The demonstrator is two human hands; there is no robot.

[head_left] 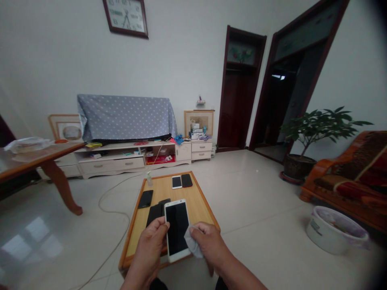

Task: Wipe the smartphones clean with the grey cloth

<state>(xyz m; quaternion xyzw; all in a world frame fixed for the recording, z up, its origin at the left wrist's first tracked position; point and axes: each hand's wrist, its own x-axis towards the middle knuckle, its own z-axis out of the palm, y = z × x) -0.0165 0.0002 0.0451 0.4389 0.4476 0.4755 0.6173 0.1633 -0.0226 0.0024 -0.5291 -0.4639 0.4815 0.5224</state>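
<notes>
My left hand (152,242) grips a white smartphone (177,229) by its left edge, with the thumb on the front. The phone's dark screen faces me, held above the near part of a small wooden table (199,205). In my right hand (211,241) a light grey cloth (193,243) is pinched, touching the phone's lower right edge. Behind the held phone lie dark phones (155,214), partly covered by it. Another black phone (145,199) rests at the table's left edge. Farther back, a white phone (177,182) lies beside a dark phone with a reddish edge (186,180).
A clear pump bottle (149,179) stands at the table's far left corner. A cable (116,212) runs across the floor on the left, near a larger wooden table (57,177). To the right are a white bucket (325,233), a wooden sofa (341,173) and a potted plant (299,161).
</notes>
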